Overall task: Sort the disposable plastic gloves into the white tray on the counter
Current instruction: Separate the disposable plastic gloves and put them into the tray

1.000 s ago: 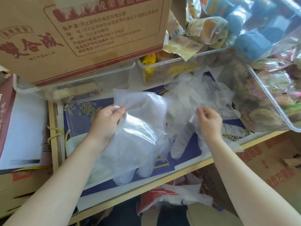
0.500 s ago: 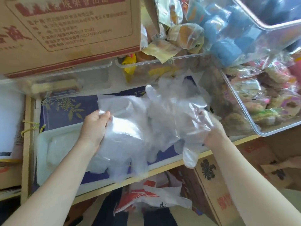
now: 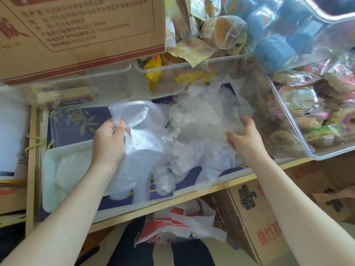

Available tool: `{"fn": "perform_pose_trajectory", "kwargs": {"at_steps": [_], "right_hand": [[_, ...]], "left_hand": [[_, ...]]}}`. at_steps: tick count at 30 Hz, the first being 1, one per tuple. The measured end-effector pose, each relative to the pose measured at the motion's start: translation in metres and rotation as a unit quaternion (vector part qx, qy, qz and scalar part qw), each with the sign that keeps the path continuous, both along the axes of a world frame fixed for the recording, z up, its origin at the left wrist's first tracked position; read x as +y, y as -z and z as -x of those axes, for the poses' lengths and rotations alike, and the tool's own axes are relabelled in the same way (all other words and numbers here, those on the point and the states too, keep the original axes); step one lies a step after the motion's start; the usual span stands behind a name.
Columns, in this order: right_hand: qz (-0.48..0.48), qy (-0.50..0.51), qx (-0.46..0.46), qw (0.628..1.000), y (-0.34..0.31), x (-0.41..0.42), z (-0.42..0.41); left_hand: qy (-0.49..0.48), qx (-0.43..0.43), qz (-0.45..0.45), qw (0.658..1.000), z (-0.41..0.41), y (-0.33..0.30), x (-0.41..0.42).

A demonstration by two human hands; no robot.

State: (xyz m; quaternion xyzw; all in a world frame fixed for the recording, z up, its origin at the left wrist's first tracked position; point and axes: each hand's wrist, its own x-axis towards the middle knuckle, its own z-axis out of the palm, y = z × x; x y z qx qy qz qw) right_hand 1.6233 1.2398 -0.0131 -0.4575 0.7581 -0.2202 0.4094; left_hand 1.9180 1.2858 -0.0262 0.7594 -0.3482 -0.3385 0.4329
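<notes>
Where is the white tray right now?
The white tray sits low on the left in the head view, on the blue patterned surface, just left of the left hand.

Cardboard box (image 3: 80,33) above snack bins (image 3: 317,120)

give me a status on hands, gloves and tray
Left hand pinches one glove by its cuff. Right hand grips the crumpled glove pile. White tray lies lower left, with some clear plastic in it. Nothing blocks it.
</notes>
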Motion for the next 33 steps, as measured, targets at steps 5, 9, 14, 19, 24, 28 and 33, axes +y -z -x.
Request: {"fn": "perform_pose_trajectory", "kwargs": {"at_steps": [5,9,14,19,24,28,33], "right_hand": [[0.129,-0.117,0.01,0.985,-0.084,0.021,-0.031],[0.024,-0.234,-0.145,0.961,-0.134,0.031,-0.063],[-0.008,-0.365,-0.049,0.93,-0.152,0.018,-0.08],[0.148,-0.276,0.146,0.938,-0.146,0.012,-0.086],[0.239,-0.278,0.311,0.877,-0.138,0.012,-0.082],[0.275,-0.34,0.307,0.845,-0.137,0.008,-0.085],[0.232,-0.393,0.277,0.846,-0.131,-0.005,-0.086]], "left_hand": [[0.002,-0.016,0.058,0.998,0.013,-0.032,-0.013],[0.084,-0.012,0.102,0.991,0.033,-0.057,-0.01],[0.162,0.112,0.079,0.977,0.051,-0.07,-0.002],[0.202,0.23,0.012,0.952,0.052,-0.072,-0.009],[0.28,0.307,0.006,0.91,0.048,-0.071,0.005],[0.319,0.273,0.015,0.907,0.042,-0.07,-0.002],[0.33,0.275,0.002,0.903,0.04,-0.073,-0.003]]}}
